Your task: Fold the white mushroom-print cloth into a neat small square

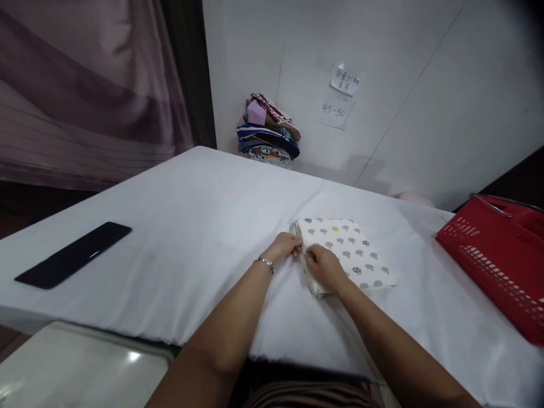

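Observation:
A folded white cloth (349, 249) printed with small grey, green, yellow and blue mushroom shapes lies on the white-covered table (204, 226). Its thick folded edge faces left. My left hand (288, 245), with a bracelet at the wrist, is closed at that edge, its fingertips pinching the fabric. Close beside it, my right hand (325, 266) is closed too, thumb and finger gripping the cloth along the same edge. The palm sides of both hands are hidden.
A black flat panel (76, 254) lies at the table's left. A red plastic basket (493, 255) stands at the right. Folded fabrics (270, 133) are piled beyond the far edge, near paper signs (340, 96) on the wall. A pale glossy surface (85, 368) sits at lower left.

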Tool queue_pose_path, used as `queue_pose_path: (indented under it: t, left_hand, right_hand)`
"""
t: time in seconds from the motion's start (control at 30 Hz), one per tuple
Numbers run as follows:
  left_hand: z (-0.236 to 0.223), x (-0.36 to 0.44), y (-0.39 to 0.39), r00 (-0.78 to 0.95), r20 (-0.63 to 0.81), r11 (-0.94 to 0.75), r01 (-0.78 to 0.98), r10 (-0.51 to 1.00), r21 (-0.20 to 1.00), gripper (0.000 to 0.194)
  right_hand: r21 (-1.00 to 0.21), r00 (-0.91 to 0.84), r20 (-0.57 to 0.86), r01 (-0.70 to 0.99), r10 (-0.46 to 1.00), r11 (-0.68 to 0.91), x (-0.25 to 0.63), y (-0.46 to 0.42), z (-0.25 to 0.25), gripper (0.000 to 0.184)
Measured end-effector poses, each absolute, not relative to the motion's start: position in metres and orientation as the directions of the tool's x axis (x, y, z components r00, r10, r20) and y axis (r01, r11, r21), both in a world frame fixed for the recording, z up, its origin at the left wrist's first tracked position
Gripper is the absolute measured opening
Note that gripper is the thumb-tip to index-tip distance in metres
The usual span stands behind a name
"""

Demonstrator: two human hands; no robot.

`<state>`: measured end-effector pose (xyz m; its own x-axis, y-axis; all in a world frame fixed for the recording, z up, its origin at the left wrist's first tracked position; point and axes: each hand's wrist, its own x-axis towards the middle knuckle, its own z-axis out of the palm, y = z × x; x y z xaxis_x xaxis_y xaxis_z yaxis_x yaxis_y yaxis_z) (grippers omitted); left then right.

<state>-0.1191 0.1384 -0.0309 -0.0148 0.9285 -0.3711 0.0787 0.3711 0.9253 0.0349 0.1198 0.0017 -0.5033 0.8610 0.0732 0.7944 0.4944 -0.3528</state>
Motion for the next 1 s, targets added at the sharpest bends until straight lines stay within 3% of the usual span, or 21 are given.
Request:
queue_pose_path:
  t: [0.33, 0.43, 0.67, 1.0]
  left_hand:
    - [-0.014, -0.131, 0.131, 0.161, -0.477, 0.453, 0.162, 0.864, 0.877, 0.021]
    - [-0.017, -0.13, 0.13, 0.207, -0.428, 0.406, 0.143, 0.88, 0.903, 0.028]
    - [-0.026, -0.106, 0.132, -0.021, -0.25, 0.25, 0.128, 0.968, 0.96, 0.031]
    - [-0.037, -0.105, 0.141, -0.192, -0.191, 0.223, 0.16, 0.963, 0.962, 0.026]
  right_hand:
    - [-0.173, -0.551, 0.023, 0.819, 0.834, 0.547, 0.036, 0.101, 0.002, 0.017]
    - [-0.14, -0.6, 0.06, 0.787, 0.798, 0.602, 0.038, 0.09, 0.002, 0.022]
    - [0.012, -0.68, 0.197, 0.722, 0.706, 0.692, 0.049, 0.065, -0.016, 0.042]
    - [0.062, -0.685, 0.273, 0.713, 0.675, 0.698, 0.058, 0.058, -0.042, 0.037]
